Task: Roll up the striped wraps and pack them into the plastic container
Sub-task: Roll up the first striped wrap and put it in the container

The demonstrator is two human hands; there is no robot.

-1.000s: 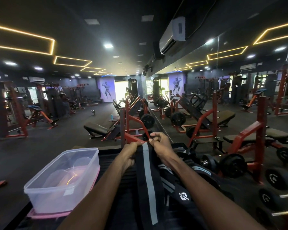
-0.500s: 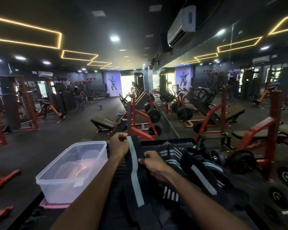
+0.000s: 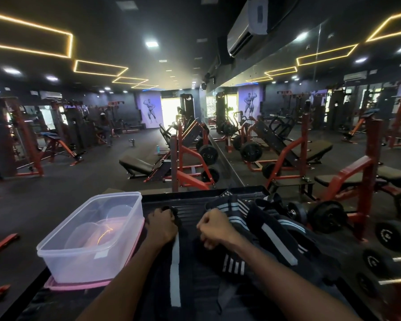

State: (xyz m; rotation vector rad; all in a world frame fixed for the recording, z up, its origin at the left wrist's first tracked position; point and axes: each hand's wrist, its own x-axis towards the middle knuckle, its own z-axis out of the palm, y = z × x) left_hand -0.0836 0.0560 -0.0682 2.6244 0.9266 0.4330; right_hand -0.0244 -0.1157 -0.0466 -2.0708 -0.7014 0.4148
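Table (image 3: 195, 205): a dark ribbed top, set against a mirror wall with gym benches and weight plates beyond.
Container (image 3: 90, 239): clear plastic tub on the table's left, sitting on its pink lid (image 3: 79, 284); no wraps inside yet, so packing has not begun.
Pile of wraps (image 3: 271, 230): black with white stripes, heaped loose and overlapping on the table's right, just beside the right hand.
Wrap in hand (image 3: 175, 269): one long black strip with a single white stripe, lying flat toward the person, its far end at the left hand.
Left hand (image 3: 161, 225): fingers curled round the strip's far end, which looks bunched into the start of a roll.
Right hand (image 3: 214, 228): curled into a fist beside the strip's edge; whether it pinches the cloth I cannot tell.
Risk, loose roll: judging by the long slack tail, rolling without tension would probably give a fat, crooked roll that springs open.
Risk, tangling: the pile lies so near that a stray end could catch in the roll.
Risk, tub: it sits near the table's left edge; a nudge from the forearm might shift it.
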